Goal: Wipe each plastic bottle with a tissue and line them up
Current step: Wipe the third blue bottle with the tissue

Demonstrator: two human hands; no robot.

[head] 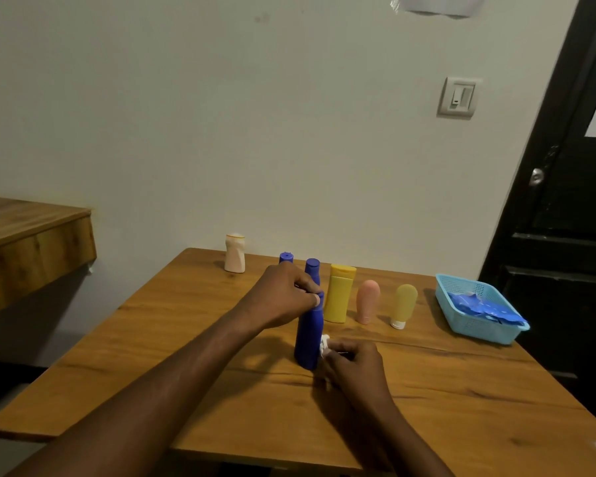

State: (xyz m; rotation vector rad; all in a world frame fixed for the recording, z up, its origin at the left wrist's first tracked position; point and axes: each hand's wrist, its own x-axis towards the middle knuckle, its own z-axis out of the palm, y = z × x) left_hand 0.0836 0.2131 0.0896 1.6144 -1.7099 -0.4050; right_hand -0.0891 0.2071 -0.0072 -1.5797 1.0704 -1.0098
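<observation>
Blue bottle (pixel 308 339) stood upright on table (pixel 444 390), mid-wipe.
Left hand (pixel 283 297) pinched its neck, fingers curled; tissue (pixel 324 343) was pressed low on its side by right hand (pixel 353 364), fingers curled round it. Judged light, stiff, slick plastic, tall and tippy: neck hold should steady it.

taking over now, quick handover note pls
Left hand grips the near blue bottle by its top, on the table. Right hand holds a tissue against its lower side.
Row behind: two blue bottles, yellow bottle, pink bottle, olive bottle. Cream bottle stands apart, far left.
Done: likely that row.
Left: finish this wipe, line it up, then probably the cream one.
</observation>
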